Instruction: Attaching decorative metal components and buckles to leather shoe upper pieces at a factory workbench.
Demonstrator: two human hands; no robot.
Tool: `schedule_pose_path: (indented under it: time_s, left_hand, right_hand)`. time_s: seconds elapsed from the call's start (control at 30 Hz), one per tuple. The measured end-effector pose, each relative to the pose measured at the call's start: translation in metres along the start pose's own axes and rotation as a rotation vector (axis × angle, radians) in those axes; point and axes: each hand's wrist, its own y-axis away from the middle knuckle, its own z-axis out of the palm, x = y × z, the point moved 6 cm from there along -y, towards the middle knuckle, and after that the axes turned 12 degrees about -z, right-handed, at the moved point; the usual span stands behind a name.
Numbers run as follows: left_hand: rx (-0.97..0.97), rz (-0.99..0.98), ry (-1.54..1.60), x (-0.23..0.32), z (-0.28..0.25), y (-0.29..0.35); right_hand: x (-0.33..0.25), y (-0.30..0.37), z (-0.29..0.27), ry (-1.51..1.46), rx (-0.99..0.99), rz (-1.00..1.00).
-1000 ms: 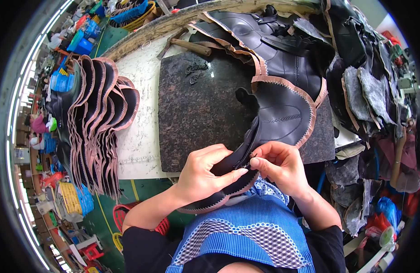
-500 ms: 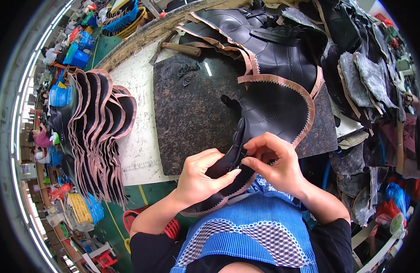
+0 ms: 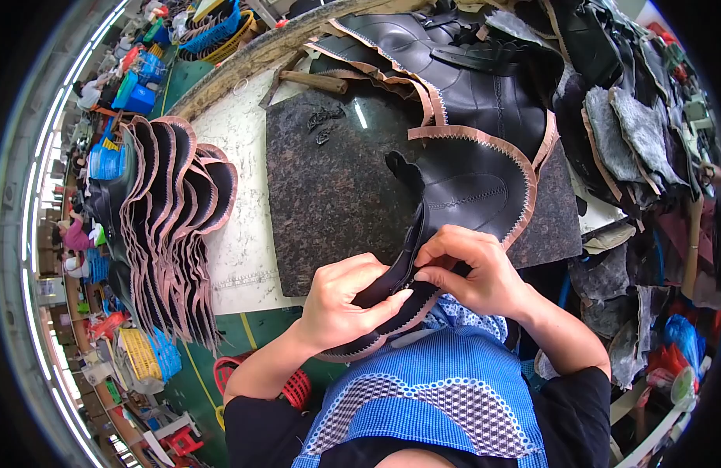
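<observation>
A black leather shoe upper (image 3: 470,187) with a tan zigzag-cut edge lies half on a dark speckled stone slab (image 3: 329,195) and curves down toward my lap. My left hand (image 3: 341,300) grips its lower folded part from the left, thumb and fingers closed on the leather. My right hand (image 3: 470,269) pinches the same piece at its inner edge, fingertips close to those of my left hand. The part of the leather under both hands is hidden.
A fanned stack of similar black pieces with tan edges (image 3: 169,226) lies at the left on the white worktop (image 3: 236,242). More black uppers (image 3: 462,70) pile up at the back, grey and dark pieces (image 3: 626,132) at the right. A hammer handle (image 3: 314,80) rests beyond the slab.
The view has shifted slightly. Both hands stay on the leather piece, and the fingertips have worked a little along its inner edge.
</observation>
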Motion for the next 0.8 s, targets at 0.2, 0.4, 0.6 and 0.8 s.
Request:
schedule_pose_path:
  time_s: [0.2,0.4,0.6,0.8]
  left_hand:
    - [-0.157,0.156,-0.239,0.014,-0.01,-0.002]
    - [-0.038,0.441,-0.582,0.046,-0.017,0.003]
    - [0.115,0.558,-0.629,0.055,-0.024,0.017]
    - [0.3,0.709,-0.646,0.073,-0.044,0.002]
  right_hand:
    - [-0.042,-0.028,-0.017,0.654,-0.102,-0.503]
    - [-0.056,-0.043,-0.006,0.81,-0.302,-0.728]
    - [-0.07,-0.034,0.0,0.832,-0.224,-0.83]
    - [-0.101,-0.056,-0.02,1.163,-0.151,-1.034]
